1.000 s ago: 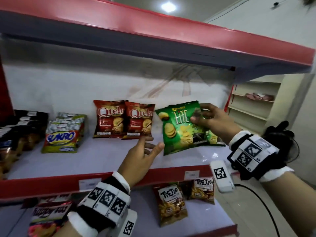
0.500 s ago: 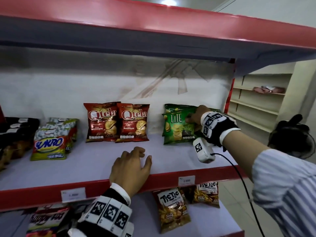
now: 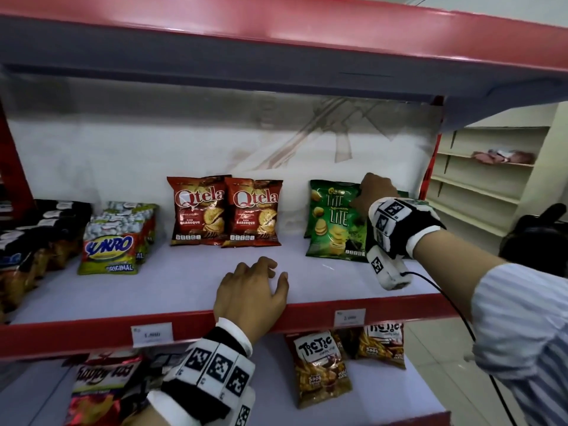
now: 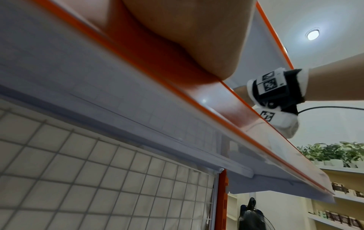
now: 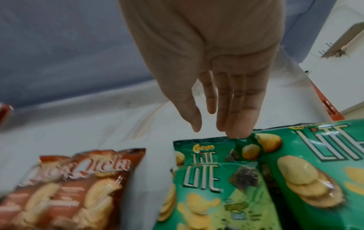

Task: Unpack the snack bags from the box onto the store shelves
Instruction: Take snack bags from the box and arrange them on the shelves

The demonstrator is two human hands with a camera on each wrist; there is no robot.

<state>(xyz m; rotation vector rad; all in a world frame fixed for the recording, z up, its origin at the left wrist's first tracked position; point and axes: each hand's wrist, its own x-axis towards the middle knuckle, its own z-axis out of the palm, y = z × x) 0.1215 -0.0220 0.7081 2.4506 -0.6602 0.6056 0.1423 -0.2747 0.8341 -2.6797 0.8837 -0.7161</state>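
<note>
Lite bags (image 3: 333, 219) now stand shelved, right grip (image 3: 373, 192) opened with fingertips touching; left grip (image 3: 250, 295) stays flat.

Under my right hand (image 3: 373, 192) I count three green Lite bags (image 3: 333, 224). Between my hands, beyond my left hand (image 3: 250, 298), stand two red Qtela bags (image 3: 226, 210). Below my hands sit two Tic Tic bags (image 3: 321, 367).
</note>
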